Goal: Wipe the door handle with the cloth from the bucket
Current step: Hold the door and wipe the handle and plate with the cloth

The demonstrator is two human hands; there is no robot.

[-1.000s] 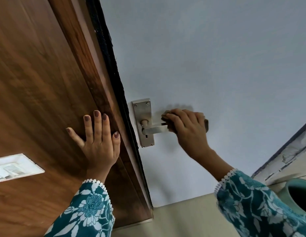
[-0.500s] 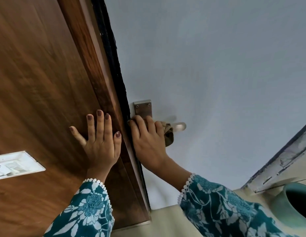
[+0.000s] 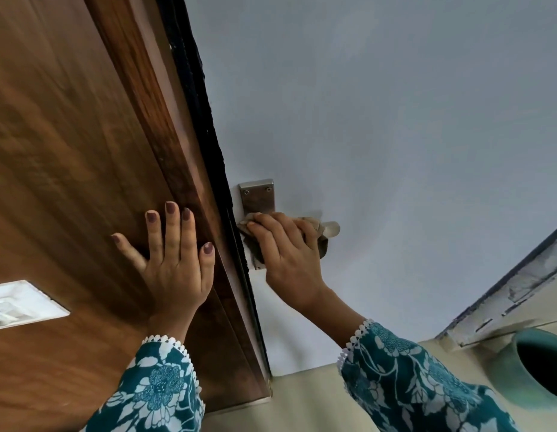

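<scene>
A metal door handle with a back plate [image 3: 258,196] is fixed to the pale grey door, next to its dark edge. The lever's tip [image 3: 331,229] sticks out to the right of my right hand [image 3: 286,254]. That hand is shut on a brownish cloth [image 3: 321,244] and presses it over the lever and the lower part of the plate, hiding most of both. My left hand [image 3: 174,260] lies flat with fingers spread on the brown wooden panel [image 3: 68,151], holding nothing.
A teal bucket [image 3: 539,366] stands on the beige floor [image 3: 302,403] at the lower right. A white switch plate [image 3: 22,304] sits on the wooden panel at the left. A chipped skirting board [image 3: 507,294] runs along the right.
My right hand slid the cloth along the lever from its outer end to the back plate, then shifted slightly right. My left hand stayed flat on the wood.
</scene>
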